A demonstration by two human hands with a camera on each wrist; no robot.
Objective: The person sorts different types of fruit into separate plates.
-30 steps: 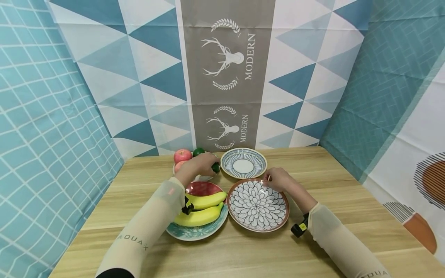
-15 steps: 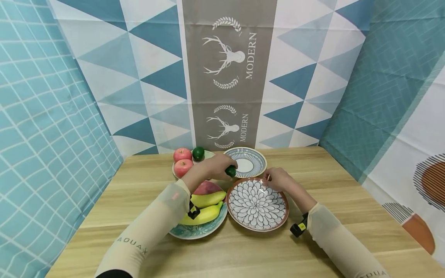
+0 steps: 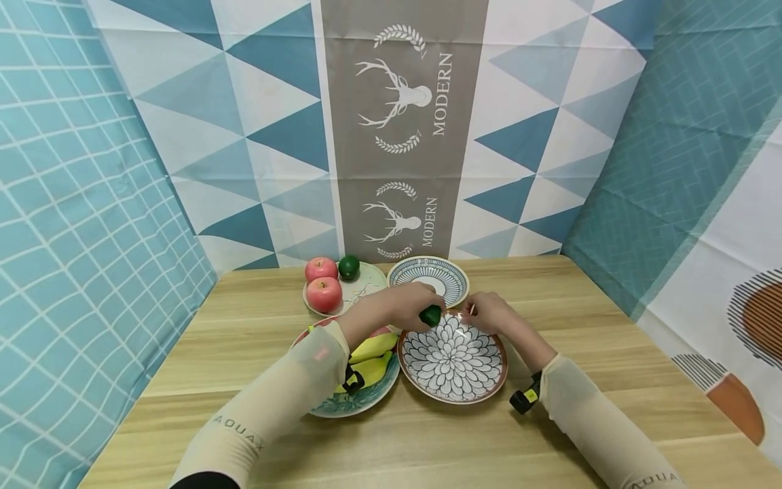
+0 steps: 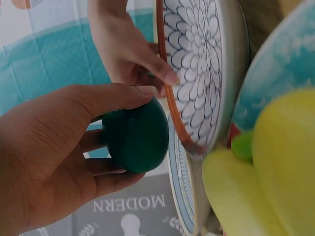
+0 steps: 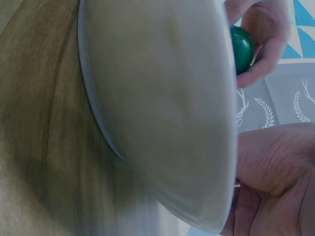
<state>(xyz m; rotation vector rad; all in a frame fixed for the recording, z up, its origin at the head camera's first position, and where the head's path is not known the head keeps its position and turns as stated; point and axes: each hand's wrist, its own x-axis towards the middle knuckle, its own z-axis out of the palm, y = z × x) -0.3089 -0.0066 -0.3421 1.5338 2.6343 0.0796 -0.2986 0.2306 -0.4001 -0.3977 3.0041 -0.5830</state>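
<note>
Head view: left hand (image 3: 418,307) pinches a green fruit (image 3: 431,316) over the far side of the flowered plate (image 3: 452,363); right hand (image 3: 490,314), just beside, pinches its rim. Left wrist view: fruit above rim, contact unclear. Right wrist view: plate partly hides fruit.

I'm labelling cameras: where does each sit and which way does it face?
Head: worn there, facing forward and down at the table; left hand, right hand, sleeves.
Left wrist: worn there, facing left hand and green fruit; right hand beyond.
Right wrist: worn there, facing the petal-patterned plate from outside; both hands show.
Wrist views share the green fruit.
</note>
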